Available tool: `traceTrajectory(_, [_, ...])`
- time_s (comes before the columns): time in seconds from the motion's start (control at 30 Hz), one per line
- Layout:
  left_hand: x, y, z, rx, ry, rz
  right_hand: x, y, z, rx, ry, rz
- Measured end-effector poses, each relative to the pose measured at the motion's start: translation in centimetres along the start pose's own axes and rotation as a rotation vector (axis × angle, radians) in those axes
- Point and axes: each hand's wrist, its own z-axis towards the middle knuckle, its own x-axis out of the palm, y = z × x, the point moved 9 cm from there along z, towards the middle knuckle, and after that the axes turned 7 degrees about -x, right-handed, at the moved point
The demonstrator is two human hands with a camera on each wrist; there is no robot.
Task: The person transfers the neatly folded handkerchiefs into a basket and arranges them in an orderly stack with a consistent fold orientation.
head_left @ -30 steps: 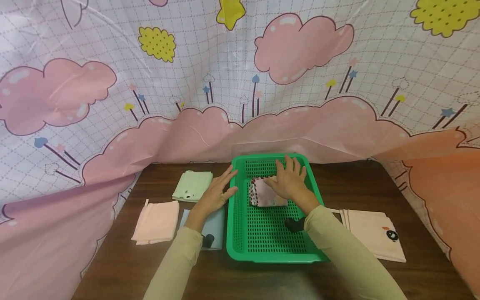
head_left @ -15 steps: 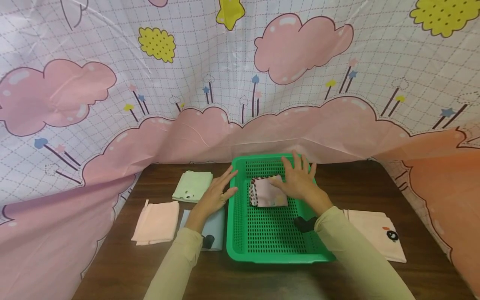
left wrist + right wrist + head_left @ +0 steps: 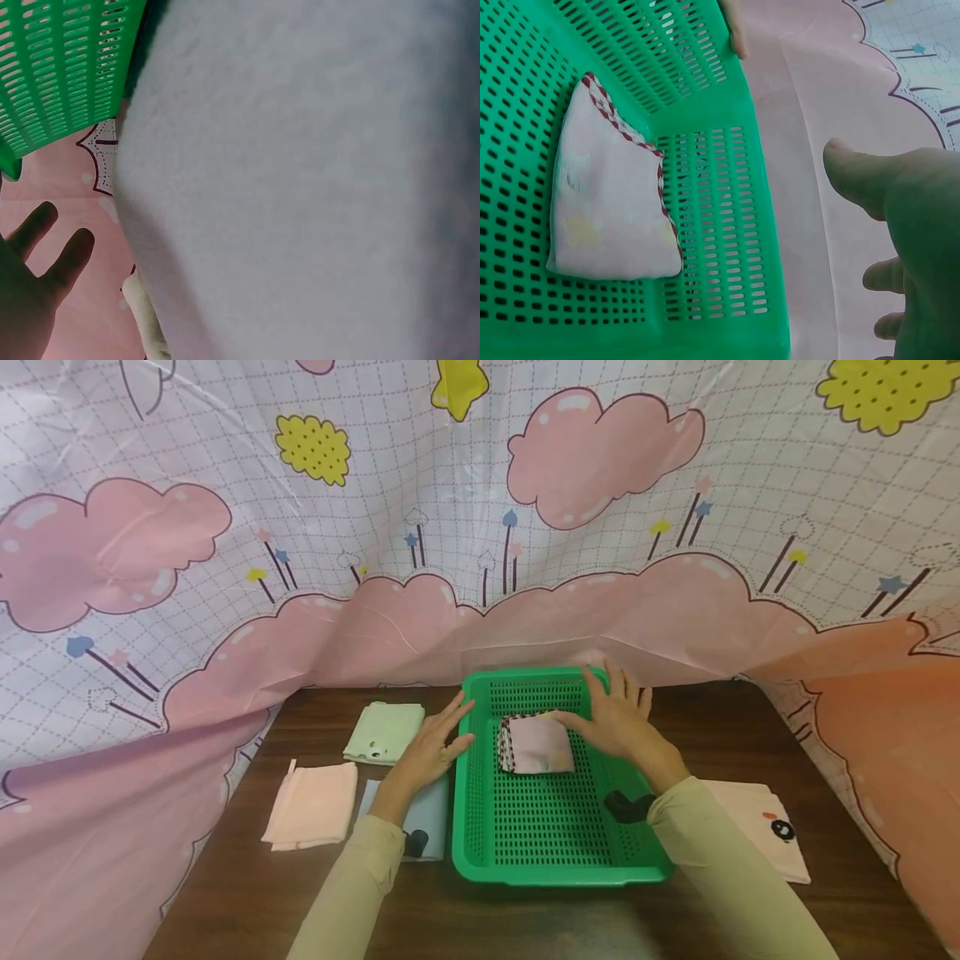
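Note:
A green perforated basket (image 3: 555, 875) stands on the dark wooden table. In its far half lies a folded pale pink cloth (image 3: 542, 747) with a checkered edge, seen from nearer in the right wrist view (image 3: 607, 202). My left hand (image 3: 429, 753) is by the basket's left rim, fingers extended, above a folded blue-grey towel (image 3: 429, 822) that it partly covers. This towel (image 3: 285, 180) fills most of the left wrist view. Over the basket's right side hovers my right hand (image 3: 621, 723), fingers spread and holding nothing, its thumb toward the folded cloth.
Left of the basket lie a folded mint-green towel (image 3: 386, 732) and a folded peach towel (image 3: 313, 804). A cream towel (image 3: 757, 831) with an embroidered eye rests to the right, partly behind the right sleeve (image 3: 720, 852). A patterned curtain (image 3: 480, 527) hangs behind the table.
My right hand has moved right, from over the folded cloth toward the basket's right rim, uncovering more of the cloth. The left hand stays where it was.

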Motion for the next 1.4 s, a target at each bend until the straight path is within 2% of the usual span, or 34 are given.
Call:
traceTrajectory(0.67, [0.1,0.1,0.0,0.015,-0.002,0.002,-1.7,-2.9,-2.0,0.002,-0.025,0.037])
traceTrajectory(1.07, [0.0,0.1,0.1,0.013,-0.006,-0.002,-3.7,-4.3,-3.4,0.002,-0.063,0.033])
traceTrajectory(1.4, [0.1,0.2,0.1,0.005,-0.010,-0.006,-3.7,-6.0,-4.5,0.023,-0.089,0.044])
